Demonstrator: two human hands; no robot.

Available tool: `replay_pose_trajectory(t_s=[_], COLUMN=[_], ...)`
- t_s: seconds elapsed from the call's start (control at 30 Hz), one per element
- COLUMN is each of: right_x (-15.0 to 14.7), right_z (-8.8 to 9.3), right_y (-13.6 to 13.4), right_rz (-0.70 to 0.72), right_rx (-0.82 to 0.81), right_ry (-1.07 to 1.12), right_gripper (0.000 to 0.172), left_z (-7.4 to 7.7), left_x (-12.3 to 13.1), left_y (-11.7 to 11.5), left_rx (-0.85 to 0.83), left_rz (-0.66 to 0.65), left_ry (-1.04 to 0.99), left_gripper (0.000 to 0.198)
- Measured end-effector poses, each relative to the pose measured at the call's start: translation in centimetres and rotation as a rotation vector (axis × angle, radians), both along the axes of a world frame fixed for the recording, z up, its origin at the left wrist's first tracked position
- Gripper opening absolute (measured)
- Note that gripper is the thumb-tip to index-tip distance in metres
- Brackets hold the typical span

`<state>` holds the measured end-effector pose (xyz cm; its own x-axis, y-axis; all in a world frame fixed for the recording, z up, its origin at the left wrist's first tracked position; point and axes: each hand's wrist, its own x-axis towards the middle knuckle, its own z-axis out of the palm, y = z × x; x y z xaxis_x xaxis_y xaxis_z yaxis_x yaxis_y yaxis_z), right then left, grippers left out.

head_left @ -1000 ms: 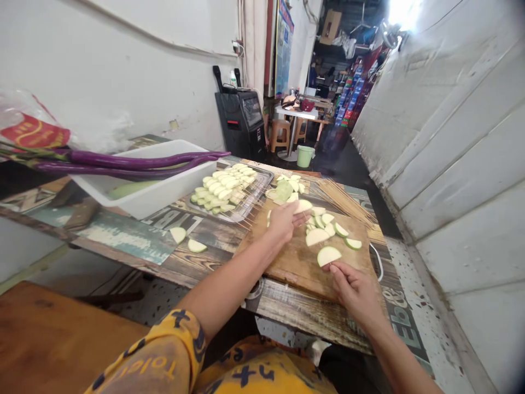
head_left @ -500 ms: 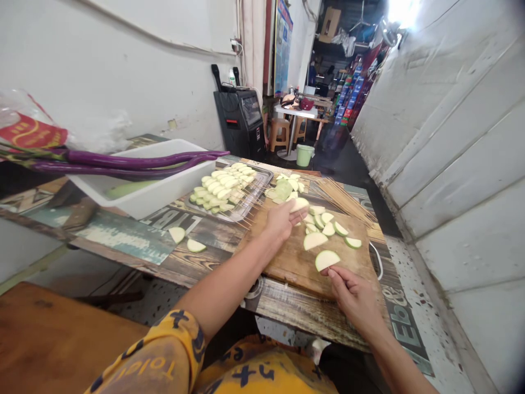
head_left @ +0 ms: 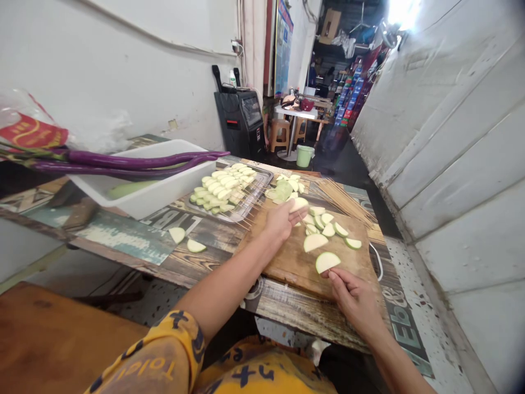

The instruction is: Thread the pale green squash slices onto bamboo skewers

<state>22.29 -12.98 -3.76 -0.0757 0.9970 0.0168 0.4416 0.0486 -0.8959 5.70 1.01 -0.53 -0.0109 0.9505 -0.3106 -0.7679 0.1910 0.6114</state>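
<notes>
My left hand [head_left: 283, 219] is closed on a pale zucchini slice [head_left: 298, 205] above the far left part of the wooden cutting board [head_left: 283, 268]. Near the board's front right, my right hand [head_left: 355, 293] pinches at the lower edge of a half-round, green-rimmed slice [head_left: 328, 262]; whether a thin skewer is also in those fingers I cannot tell. Another half-round slice [head_left: 315, 242] is between the two hands. Several smaller cut pieces [head_left: 328, 224] lie on the board beyond them. Left of the board, a metal tray [head_left: 241, 210] carries rows of skewered slices [head_left: 223, 183].
Loose bamboo skewers [head_left: 348, 200] lie at the far right, near more cut pieces [head_left: 287, 189]. On the left stands a white tub [head_left: 164, 200] with long purple eggplants [head_left: 135, 160] across it. Two slices [head_left: 196, 245] rest on the tabletop. A white handle [head_left: 377, 262] juts from the board's right side.
</notes>
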Motion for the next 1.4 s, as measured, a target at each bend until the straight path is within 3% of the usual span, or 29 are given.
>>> replay_pose_trajectory(t_s=[0.73,0.9,1.13,1.27,1.4], right_x=[-1.0,-1.6,-1.5,-1.9,-2.1], right_z=[0.0,0.1,1.6,1.5,1.0], right_y=[0.3,0.3,1.1,1.1,1.0], right_rz=[-0.041,-0.056,-0.01,-0.037,-0.06], right_rx=[-0.037,-0.124,-0.402,-0.33,0.023], right_ry=[0.059,0.248,0.637,0.483,0.065], right_gripper=[0.037,0.038,0.03,0.035,0.034], left_z=[-0.1,0.2,0.3,0.2,0.3], left_x=[0.5,0.5,0.6,0.7,0.7], left_y=[-0.6,-0.8,-0.7,-0.8,-0.9], left_rx=[0.087,0.085,0.017,0.045,0.035], left_rz=[-0.026,-0.035,-0.038,-0.05,-0.038], left_ry=[0.061,0.062,0.033,0.036,0.034], left_gripper=[0.009,0.008,0.007,0.008,0.008])
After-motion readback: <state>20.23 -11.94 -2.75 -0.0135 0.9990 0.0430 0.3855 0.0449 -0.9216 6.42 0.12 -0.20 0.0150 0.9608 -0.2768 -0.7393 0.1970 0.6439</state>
